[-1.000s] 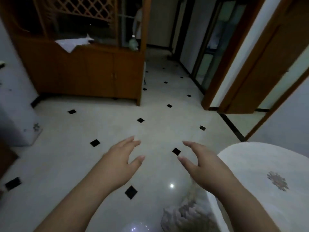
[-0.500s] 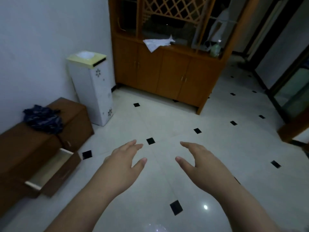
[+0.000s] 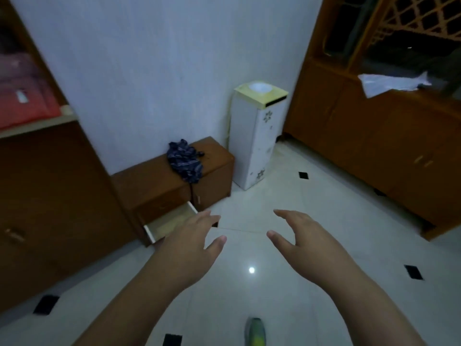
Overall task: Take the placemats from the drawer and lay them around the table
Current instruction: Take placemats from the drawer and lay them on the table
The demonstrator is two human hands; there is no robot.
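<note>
View swung left since a second ago, table gone from frame, open drawer [image 3: 172, 224] of low wooden cabinet [image 3: 174, 181] now just beyond left hand [image 3: 189, 248]; right hand [image 3: 306, 242] right of drawer; both hands empty, fingers loosely spread; placemats unseen, drawer's visible part bare; fetching apparently next.

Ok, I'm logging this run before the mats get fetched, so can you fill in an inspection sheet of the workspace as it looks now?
Surface: glossy white tiled floor with small black diamond insets.
Job's things: pulled-out pale drawer in the low brown wooden chest; no placemats visible.
Clutter: crumpled dark blue cloth on the chest; white sheet on the tall wooden cabinet.
Hands: left hand and right hand open, empty.
Cables: nothing seen.
Surroundings: white box stand in the corner.
</note>
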